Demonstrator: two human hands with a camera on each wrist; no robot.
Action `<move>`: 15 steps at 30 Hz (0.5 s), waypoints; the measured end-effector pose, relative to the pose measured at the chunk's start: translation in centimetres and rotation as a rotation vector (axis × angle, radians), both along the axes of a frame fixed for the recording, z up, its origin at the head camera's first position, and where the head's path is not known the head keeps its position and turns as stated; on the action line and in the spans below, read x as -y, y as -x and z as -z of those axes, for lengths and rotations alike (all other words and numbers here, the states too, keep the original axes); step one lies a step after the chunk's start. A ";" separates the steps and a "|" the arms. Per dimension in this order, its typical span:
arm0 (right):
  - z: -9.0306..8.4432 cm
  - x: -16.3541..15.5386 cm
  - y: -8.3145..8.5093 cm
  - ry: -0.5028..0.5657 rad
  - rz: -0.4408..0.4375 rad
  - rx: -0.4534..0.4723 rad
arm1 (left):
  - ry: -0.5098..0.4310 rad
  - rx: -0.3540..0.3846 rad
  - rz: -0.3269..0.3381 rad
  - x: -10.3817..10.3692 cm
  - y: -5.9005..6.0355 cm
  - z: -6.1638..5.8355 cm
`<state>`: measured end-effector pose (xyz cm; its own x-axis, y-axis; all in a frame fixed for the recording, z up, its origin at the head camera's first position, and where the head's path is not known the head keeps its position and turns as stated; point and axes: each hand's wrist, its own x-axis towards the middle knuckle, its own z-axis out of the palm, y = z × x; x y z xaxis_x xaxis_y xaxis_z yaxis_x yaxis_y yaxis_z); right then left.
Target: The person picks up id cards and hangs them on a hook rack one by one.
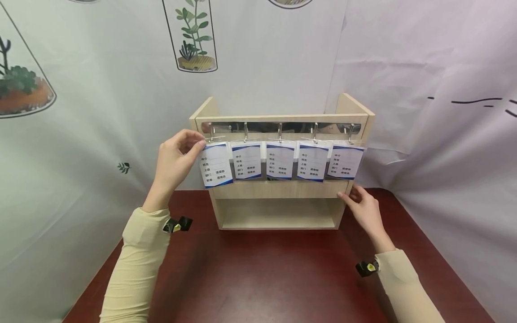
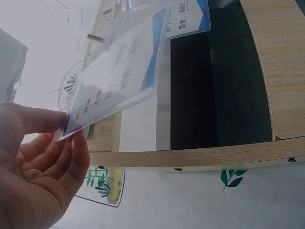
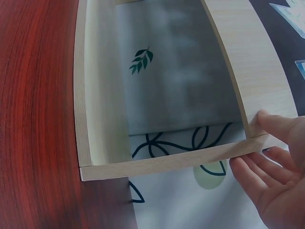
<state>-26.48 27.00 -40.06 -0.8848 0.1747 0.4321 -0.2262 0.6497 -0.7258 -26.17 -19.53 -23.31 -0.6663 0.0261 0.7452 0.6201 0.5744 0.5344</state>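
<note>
A light wooden rack [image 1: 278, 190] stands on a dark red table, with a metal hook rail [image 1: 282, 128] across its top. Several white-and-blue badge cards in clear sleeves hang from the hooks. My left hand [image 1: 199, 144] pinches the top left corner of the leftmost badge card [image 1: 217, 165] just below its hook. The left wrist view shows that card [image 2: 114, 76] tilted, its corner held between thumb and fingers [image 2: 71, 157]. My right hand [image 1: 347, 195] rests with straight fingers [image 3: 259, 176] against the rack's lower right side panel [image 3: 190, 160].
The red table [image 1: 262, 278] stretches out in front of the rack. A printed cloth with plant pictures [image 1: 81, 112] hangs behind and to the left, with plain white cloth [image 1: 444, 157] to the right. The rack's lower shelf [image 1: 278, 215] holds nothing.
</note>
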 end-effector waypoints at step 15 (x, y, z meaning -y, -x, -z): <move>0.0 0.0 -0.1 -0.005 0.006 -0.001 | -0.043 0.060 -0.021 -0.3 0.2 0.0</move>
